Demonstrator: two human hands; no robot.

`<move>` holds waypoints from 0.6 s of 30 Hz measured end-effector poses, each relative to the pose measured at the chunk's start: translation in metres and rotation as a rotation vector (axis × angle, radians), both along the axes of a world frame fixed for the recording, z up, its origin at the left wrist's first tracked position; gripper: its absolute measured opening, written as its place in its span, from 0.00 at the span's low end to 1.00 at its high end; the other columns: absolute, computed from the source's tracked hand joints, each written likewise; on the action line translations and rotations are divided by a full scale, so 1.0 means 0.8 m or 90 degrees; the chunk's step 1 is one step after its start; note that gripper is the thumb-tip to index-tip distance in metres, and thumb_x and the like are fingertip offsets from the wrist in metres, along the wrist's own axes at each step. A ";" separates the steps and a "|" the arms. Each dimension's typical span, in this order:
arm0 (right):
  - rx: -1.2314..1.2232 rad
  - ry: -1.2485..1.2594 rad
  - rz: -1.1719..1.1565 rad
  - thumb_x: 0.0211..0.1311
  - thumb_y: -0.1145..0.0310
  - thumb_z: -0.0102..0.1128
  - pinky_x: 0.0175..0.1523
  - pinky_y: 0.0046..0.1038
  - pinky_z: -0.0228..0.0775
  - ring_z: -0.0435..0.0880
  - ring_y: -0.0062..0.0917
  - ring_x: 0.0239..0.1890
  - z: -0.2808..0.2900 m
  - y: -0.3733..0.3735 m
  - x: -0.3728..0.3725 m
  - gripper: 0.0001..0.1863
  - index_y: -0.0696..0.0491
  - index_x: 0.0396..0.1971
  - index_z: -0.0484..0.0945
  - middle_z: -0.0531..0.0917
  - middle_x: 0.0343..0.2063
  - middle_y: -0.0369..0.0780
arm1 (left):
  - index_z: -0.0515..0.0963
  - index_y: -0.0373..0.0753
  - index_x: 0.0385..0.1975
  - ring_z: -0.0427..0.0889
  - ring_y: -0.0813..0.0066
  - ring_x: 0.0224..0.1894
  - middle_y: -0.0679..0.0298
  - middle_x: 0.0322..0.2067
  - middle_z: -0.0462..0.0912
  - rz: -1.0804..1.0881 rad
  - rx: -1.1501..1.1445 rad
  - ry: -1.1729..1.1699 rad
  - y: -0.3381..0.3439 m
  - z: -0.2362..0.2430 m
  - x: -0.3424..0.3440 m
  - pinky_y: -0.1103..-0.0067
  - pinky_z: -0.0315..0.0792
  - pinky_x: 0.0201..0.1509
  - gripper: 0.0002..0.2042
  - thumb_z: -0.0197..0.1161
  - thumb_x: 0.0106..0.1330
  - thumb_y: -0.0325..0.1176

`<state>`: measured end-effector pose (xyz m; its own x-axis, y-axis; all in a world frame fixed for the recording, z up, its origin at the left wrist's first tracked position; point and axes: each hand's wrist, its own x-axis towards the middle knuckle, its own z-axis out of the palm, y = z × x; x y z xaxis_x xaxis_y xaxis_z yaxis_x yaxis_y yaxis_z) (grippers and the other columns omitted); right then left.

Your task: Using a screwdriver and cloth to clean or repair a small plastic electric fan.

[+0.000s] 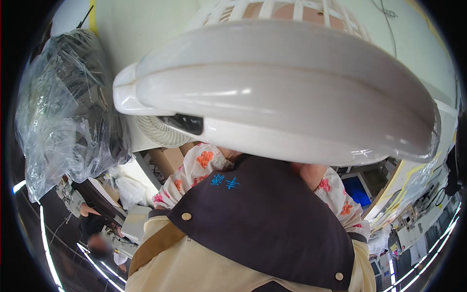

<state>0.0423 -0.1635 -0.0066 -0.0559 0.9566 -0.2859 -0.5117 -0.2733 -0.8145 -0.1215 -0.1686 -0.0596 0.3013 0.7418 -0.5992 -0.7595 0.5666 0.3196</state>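
A large, glossy white plastic housing (282, 92), curved like a lamp head with a dark inset (187, 123) on its left underside, fills the upper middle of the head view. Just below its lower edge, only a sliver of my left hand (230, 154) shows beyond a floral sleeve (198, 165). My right hand (311, 173) is partly visible under the same edge, by the other floral sleeve (340, 202). The housing and a dark apron bib (272, 219) hide the fingers of both hands and anything they hold.
A white slotted basket (272, 10) stands beyond the housing. Clear plastic sheeting (68, 107) drapes a bulky object at left. A round white fan grille (163, 132) and cardboard box (168, 160) sit near my left sleeve; a blue screen (356, 191) at right. Another person (95, 226) is lower left.
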 end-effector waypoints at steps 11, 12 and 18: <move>-0.058 0.033 0.035 0.58 0.65 0.41 0.28 0.25 0.67 0.74 0.29 0.25 0.012 0.012 0.004 0.14 0.62 0.31 0.70 0.75 0.25 0.44 | 0.70 0.38 0.35 0.73 0.77 0.35 0.65 0.33 0.74 -0.026 0.017 0.010 0.003 -0.002 0.005 0.82 0.69 0.37 0.08 0.54 0.55 0.25; -0.067 0.027 -0.018 0.58 0.65 0.41 0.29 0.26 0.68 0.75 0.29 0.26 0.005 0.000 -0.003 0.14 0.61 0.32 0.70 0.76 0.26 0.45 | 0.70 0.38 0.35 0.73 0.77 0.35 0.65 0.33 0.74 -0.022 0.015 0.008 0.004 -0.003 0.005 0.82 0.69 0.38 0.08 0.54 0.55 0.24; -0.054 -0.027 -0.078 0.57 0.65 0.43 0.31 0.25 0.69 0.76 0.29 0.25 -0.011 -0.043 -0.005 0.13 0.60 0.31 0.72 0.77 0.25 0.43 | 0.70 0.37 0.36 0.74 0.76 0.36 0.64 0.33 0.74 -0.020 0.007 0.015 0.007 -0.002 0.002 0.81 0.69 0.39 0.09 0.54 0.55 0.24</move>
<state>0.0384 -0.1979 -0.0153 0.0734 0.9276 -0.3663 -0.5106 -0.2805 -0.8128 -0.1201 -0.1629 -0.0615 0.3106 0.7383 -0.5986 -0.7330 0.5870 0.3436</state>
